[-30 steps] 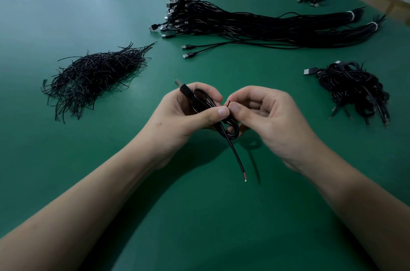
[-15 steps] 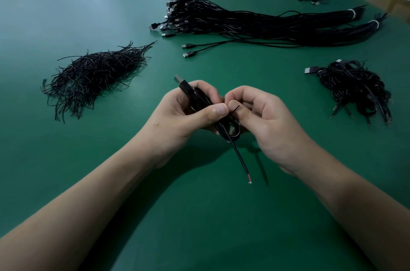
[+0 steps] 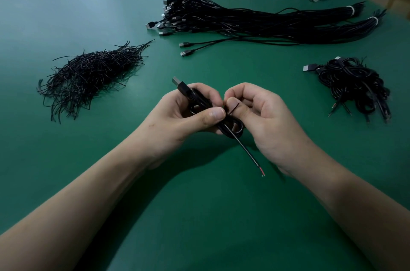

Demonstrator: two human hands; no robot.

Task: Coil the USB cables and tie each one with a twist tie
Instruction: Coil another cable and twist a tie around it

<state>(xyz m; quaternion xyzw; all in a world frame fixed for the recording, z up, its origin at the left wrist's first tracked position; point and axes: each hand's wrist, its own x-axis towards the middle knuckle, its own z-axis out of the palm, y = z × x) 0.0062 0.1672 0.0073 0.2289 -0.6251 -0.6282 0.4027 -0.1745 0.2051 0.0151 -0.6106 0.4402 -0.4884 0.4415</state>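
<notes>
Over the table (image 3: 88, 15), left hand (image 3: 186, 113) grips a coiled cable (image 3: 235, 126), right hand (image 3: 264, 115) pinches its twist tie (image 3: 233, 108); long bundle (image 3: 255, 23) uncoiled.

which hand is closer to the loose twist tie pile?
Left. The left hand, gripping the coiled cable, is right of the twist tie pile and nearer the camera; the right hand, pinching a twist tie, sits farther right.

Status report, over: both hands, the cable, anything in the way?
Left hand grips coiled USB cable. Right hand pinches twist tie at the coil. Twist tie pile and cable bundles lie apart from hands, nothing in the way.
</notes>
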